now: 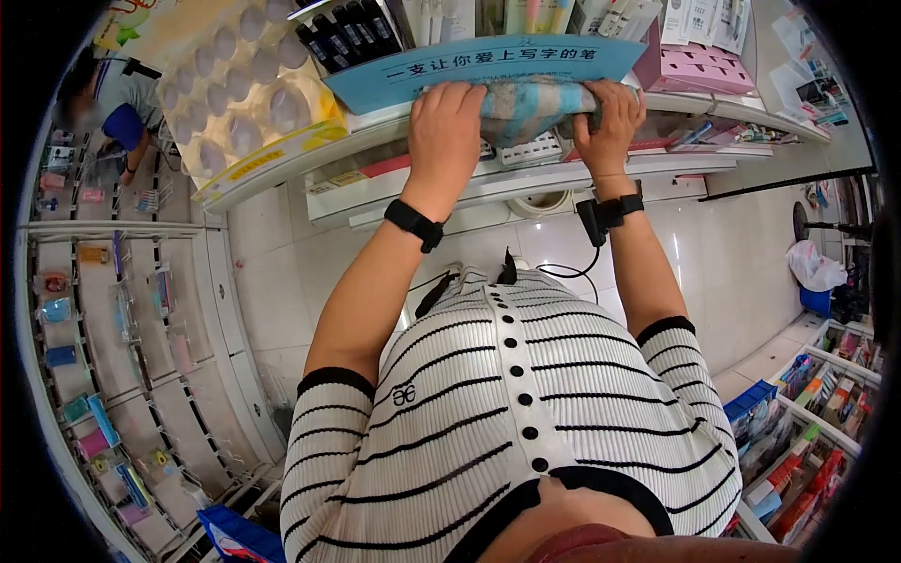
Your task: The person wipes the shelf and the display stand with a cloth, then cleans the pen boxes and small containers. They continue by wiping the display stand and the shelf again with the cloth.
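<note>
**Both hands pressing a striped cloth on a shop shelf**

At the far left, another person in a grey top (113,98) is bending by the racks. Beside that, a clear plastic blister tray of round shapes (235,89) is sitting on the white shelf (526,178). The left hand (444,122) is lying palm-down, fingers curled over the grey and light-blue striped cloth (535,108), just below the blue paper sign (469,66). The right hand (610,122) is gripping the cloth's other end. Pink boxes (704,68) are standing further right.

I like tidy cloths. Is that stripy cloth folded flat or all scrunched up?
Scrunched up: the striped cloth bunches in folds between the left hand and right hand.
</note>
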Demonstrator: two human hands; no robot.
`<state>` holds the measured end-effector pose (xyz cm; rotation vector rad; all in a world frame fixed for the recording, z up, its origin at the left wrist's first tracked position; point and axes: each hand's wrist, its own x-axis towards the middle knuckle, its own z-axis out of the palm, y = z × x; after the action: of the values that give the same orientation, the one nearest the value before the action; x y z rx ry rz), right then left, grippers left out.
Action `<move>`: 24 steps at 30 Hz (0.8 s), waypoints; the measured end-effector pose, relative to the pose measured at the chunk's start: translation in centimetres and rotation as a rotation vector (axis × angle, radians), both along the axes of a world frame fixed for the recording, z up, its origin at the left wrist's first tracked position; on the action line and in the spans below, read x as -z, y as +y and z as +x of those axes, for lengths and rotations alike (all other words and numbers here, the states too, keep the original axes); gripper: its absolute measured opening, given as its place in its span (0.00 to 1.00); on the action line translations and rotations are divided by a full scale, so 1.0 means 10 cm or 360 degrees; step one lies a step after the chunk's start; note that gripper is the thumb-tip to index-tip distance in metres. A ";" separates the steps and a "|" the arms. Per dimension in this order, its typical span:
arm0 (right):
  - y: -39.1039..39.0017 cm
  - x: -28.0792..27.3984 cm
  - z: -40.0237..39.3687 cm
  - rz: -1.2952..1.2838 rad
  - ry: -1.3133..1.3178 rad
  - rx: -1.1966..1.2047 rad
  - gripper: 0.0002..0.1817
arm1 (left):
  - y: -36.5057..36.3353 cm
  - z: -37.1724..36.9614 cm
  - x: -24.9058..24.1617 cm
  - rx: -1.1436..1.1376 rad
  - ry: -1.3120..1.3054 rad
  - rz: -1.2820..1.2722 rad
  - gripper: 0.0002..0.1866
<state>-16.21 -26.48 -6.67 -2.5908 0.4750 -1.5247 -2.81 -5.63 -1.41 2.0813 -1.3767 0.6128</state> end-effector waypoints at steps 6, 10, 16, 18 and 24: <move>-0.01 0.00 0.00 -0.0020 0.0006 0.0002 0.25 | 0.00 0.01 -0.01 0.0006 -0.0011 -0.0006 0.24; -0.02 0.02 0.00 -0.0017 0.0009 -0.0007 0.24 | 0.00 0.00 -0.02 0.0014 -0.0007 -0.0009 0.24; -0.03 0.03 0.01 -0.0037 -0.0005 -0.0014 0.24 | 0.01 -0.01 -0.04 0.0020 -0.0007 -0.0005 0.24; -0.03 0.04 0.01 -0.0029 -0.0001 -0.0013 0.24 | 0.01 0.00 -0.04 0.0019 -0.0012 -0.0008 0.24; -0.03 0.03 0.01 -0.0008 0.0008 -0.0001 0.24 | 0.00 0.01 -0.03 0.0028 0.0008 -0.0013 0.23</move>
<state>-16.14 -26.77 -6.98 -2.5989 0.4718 -1.5211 -2.74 -5.64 -1.09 2.0612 -1.3860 0.6044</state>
